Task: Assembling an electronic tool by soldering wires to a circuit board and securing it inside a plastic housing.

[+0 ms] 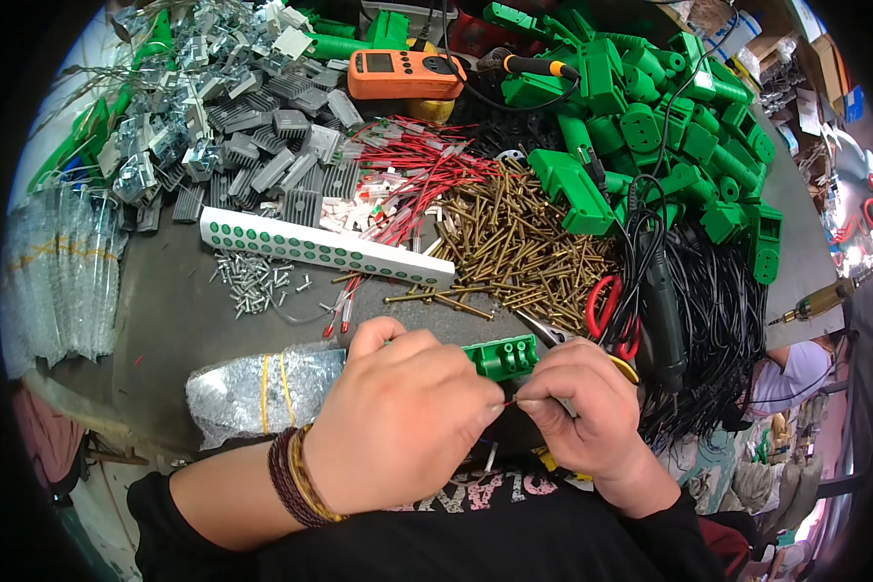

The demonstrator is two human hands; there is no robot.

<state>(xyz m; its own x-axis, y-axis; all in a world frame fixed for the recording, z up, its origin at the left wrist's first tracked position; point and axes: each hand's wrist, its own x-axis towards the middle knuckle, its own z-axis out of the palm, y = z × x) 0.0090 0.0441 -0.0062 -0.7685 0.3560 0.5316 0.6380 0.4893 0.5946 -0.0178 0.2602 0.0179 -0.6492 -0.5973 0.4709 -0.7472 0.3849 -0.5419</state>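
Close in front of my body, both hands meet with their fingertips almost together. My left hand (403,417) is closed, thumb against fingers, at one end of a thin dark-and-red wire (510,402). My right hand (587,400) pinches the same wire from the other side; its tips are partly hidden by the fingers. Just beyond the hands lies a green plastic housing (502,358) with round posts inside, its left part covered by my left hand. A bubble-wrapped pack (238,398) with yellow bands rests left of my left hand.
Brass screws (529,242) pile up beyond the housing, beside red-handled scissors (603,306) and a black electric screwdriver (662,315). A white strip with green dots (330,246) lies by small silver screws (252,281). Farther back are an orange meter (405,75), grey finned blocks (281,160) and green housings (640,121).
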